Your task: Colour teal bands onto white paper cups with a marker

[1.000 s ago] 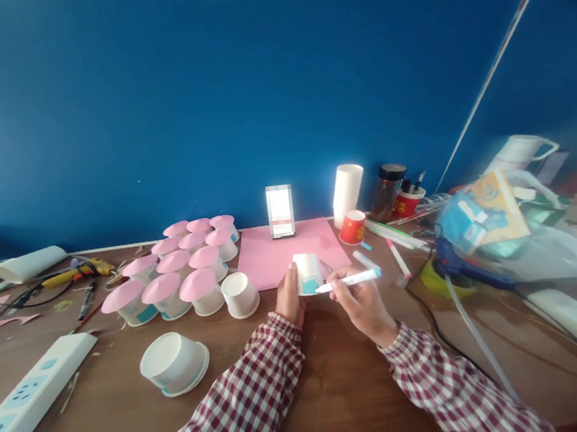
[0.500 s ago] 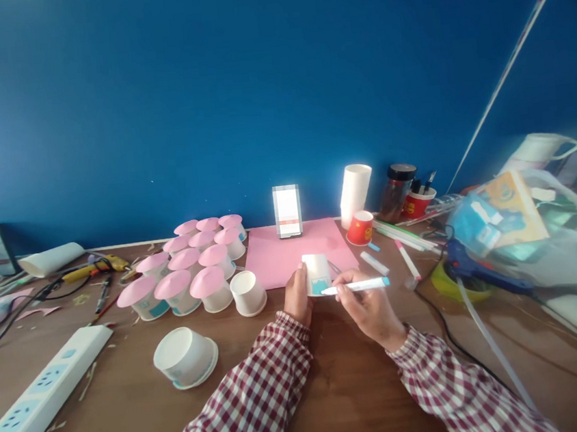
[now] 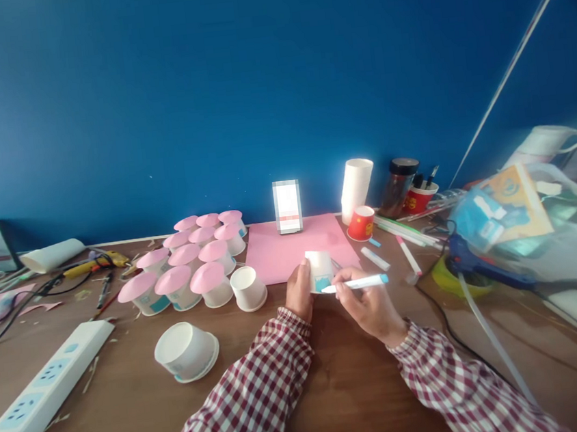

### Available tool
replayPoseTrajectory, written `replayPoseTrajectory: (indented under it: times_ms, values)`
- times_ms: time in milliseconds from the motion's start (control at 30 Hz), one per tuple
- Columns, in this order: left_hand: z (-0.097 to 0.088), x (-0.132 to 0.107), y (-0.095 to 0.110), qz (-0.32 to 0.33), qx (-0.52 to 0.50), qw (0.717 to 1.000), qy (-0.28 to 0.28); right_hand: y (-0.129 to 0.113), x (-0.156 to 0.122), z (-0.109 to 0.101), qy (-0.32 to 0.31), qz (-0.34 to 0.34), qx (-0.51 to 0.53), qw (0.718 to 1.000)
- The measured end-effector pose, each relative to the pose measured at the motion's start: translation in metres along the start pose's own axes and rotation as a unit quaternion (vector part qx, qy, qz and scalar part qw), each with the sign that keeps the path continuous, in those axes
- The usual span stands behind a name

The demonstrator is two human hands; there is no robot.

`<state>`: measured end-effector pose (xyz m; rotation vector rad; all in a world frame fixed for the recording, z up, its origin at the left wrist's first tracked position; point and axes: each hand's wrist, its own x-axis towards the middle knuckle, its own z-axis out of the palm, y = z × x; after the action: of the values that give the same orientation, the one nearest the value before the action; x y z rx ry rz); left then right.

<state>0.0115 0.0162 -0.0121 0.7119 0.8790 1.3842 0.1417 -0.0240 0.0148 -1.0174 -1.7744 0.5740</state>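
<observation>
My left hand [image 3: 299, 290] is closed on the left side of a white paper cup [image 3: 319, 264], which is held upside down. A light-blue coloured patch shows on the cup near its rim. Between the fingers of my right hand [image 3: 373, 307] is a white marker [image 3: 360, 283] with a blue end, its tip at the blue patch. Left of my hands, a plain upturned white cup [image 3: 249, 290] stands beside rows of cups with pink cone tops [image 3: 207, 278]. Nearer to me, another upturned cup [image 3: 184, 351] rests on the table.
Pink paper [image 3: 272, 252] lies behind my hands, with a pixelated upright phone [image 3: 287, 207] on it. To the right are a red paper cup [image 3: 361, 224], a stack of white cups [image 3: 357, 185], markers and a blue glue gun [image 3: 479, 268]. A power strip [image 3: 44, 400] lies at left.
The held cup has turned or shifted slightly to the right, and the marker tip stays at its blue patch. The view has tilted a little; the other things stay put.
</observation>
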Motion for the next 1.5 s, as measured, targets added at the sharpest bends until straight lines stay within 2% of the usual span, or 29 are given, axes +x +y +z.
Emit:
replayPoseTrajectory:
  times_ms: [167,267,367,733,900,1200,1500]
  values:
    - [0.001,0.000,0.004,-0.020,-0.042,0.999,0.006,-0.001,0.002,-0.001,0.017,0.013,0.014,1.000]
    - [0.001,-0.001,0.008,-0.046,-0.087,0.995,0.002,0.000,0.005,-0.002,0.055,0.042,0.049,0.996]
    - [0.002,-0.002,0.010,-0.052,-0.088,0.995,-0.002,0.003,0.007,-0.002,0.080,0.074,0.097,0.989]
    - [0.002,-0.003,0.011,-0.055,-0.080,0.995,0.000,0.002,0.006,-0.001,0.055,0.085,0.095,0.990]
    - [0.002,-0.003,0.010,-0.054,-0.090,0.994,0.000,0.003,0.006,-0.002,0.073,0.080,0.085,0.991]
    - [0.003,-0.002,0.009,-0.048,-0.099,0.994,-0.002,0.003,0.006,-0.001,0.064,0.084,0.085,0.991]
    - [0.000,0.001,0.004,-0.046,-0.073,0.996,0.007,0.007,0.003,0.001,0.083,0.076,0.108,0.988]
